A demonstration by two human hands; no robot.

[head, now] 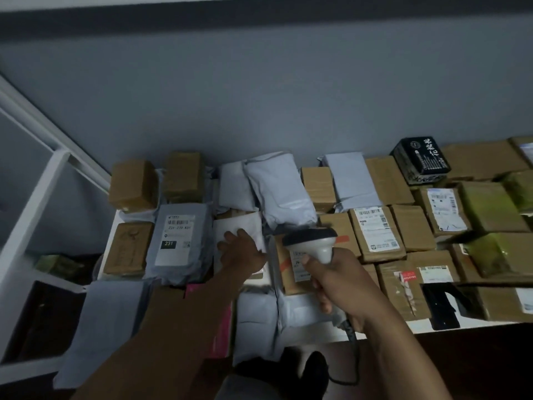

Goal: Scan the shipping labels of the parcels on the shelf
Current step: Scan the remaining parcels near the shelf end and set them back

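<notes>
My right hand [339, 281] grips a grey handheld barcode scanner [314, 241] by its handle, its dark head over a brown box with an orange stripe and a white label [300, 269]. My left hand [242, 249] rests with fingers spread on a white flat parcel [245, 226] just left of that box. A grey mailer bag with a barcode label marked 231 [180, 241] lies to the left of my left hand. Several cardboard boxes and pale mailer bags cover the white shelf [106, 255].
A black box with white characters [421, 160] stands at the back right. Labelled brown boxes [375, 232] and green-taped ones [496, 206] fill the right side. A white shelf frame [37, 197] rises at left. The scanner's cable [353, 350] hangs below my right wrist.
</notes>
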